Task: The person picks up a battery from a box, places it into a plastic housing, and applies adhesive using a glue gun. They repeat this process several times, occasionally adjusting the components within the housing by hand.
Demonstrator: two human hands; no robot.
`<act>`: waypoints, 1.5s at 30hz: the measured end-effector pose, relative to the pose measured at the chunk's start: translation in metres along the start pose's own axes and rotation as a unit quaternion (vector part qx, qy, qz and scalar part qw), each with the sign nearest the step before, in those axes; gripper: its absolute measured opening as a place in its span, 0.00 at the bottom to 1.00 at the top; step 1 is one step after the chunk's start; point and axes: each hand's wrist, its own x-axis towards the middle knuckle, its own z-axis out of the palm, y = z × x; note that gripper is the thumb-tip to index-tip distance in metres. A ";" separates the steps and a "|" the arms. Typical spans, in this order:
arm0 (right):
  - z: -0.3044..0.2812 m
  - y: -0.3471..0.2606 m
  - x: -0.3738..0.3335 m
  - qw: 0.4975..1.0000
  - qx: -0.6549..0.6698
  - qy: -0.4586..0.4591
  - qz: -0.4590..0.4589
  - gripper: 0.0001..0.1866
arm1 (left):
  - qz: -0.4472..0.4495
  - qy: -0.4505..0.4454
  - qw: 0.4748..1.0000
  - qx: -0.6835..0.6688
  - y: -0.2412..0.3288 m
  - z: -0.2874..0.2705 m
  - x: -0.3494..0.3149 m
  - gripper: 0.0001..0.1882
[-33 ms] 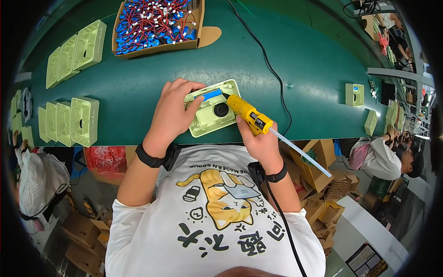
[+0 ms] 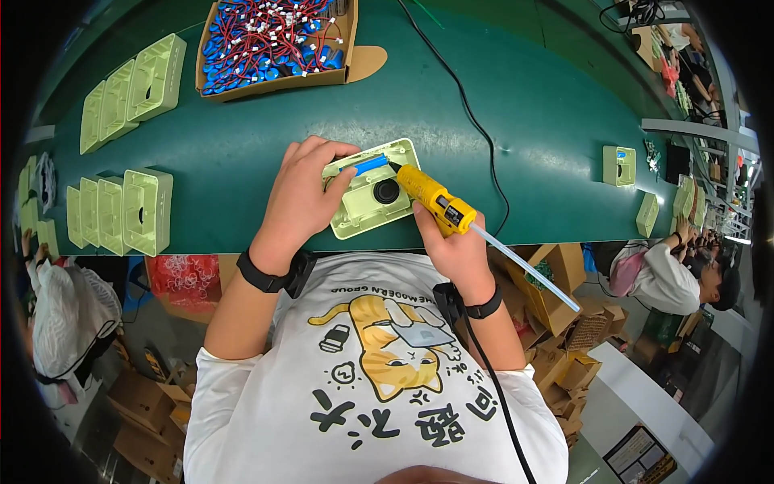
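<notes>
My left hand is closed on the left end of a pale green plastic housing, which lies tilted on the table with its hollow side up. The thumb of that hand rests by a blue cylindrical battery lying along the housing's far wall. A round black part sits inside, nearer to me. In my right hand is a yellow hot glue gun, its dark nozzle at the battery's right end. A translucent glue stick sticks out of its back.
A cardboard box of blue batteries with red and black wires stands at the back. More green housings line the left side; another housing stands at the right. A black cable crosses the green table. Co-workers sit on both sides.
</notes>
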 end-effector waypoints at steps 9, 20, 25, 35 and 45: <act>-0.022 -0.014 -0.002 0.993 -0.083 -0.056 -0.065 0.11 | 0.006 0.019 1.000 -0.024 -0.013 0.002 -0.015 0.23; 0.011 -0.047 0.020 0.971 -0.128 -0.132 -0.152 0.09 | 0.115 0.105 0.988 -0.022 -0.032 0.010 -0.060 0.44; 0.017 -0.051 0.020 0.965 -0.146 -0.153 -0.158 0.09 | 0.129 0.110 0.985 0.008 -0.037 0.014 -0.060 0.41; 0.020 -0.049 0.010 0.960 -0.201 -0.142 -0.132 0.11 | 0.143 0.116 0.983 -0.002 -0.038 0.013 -0.060 0.36; 0.021 -0.039 0.004 0.980 -0.134 -0.095 -0.111 0.12 | 0.144 0.123 0.982 -0.008 -0.038 0.015 -0.060 0.33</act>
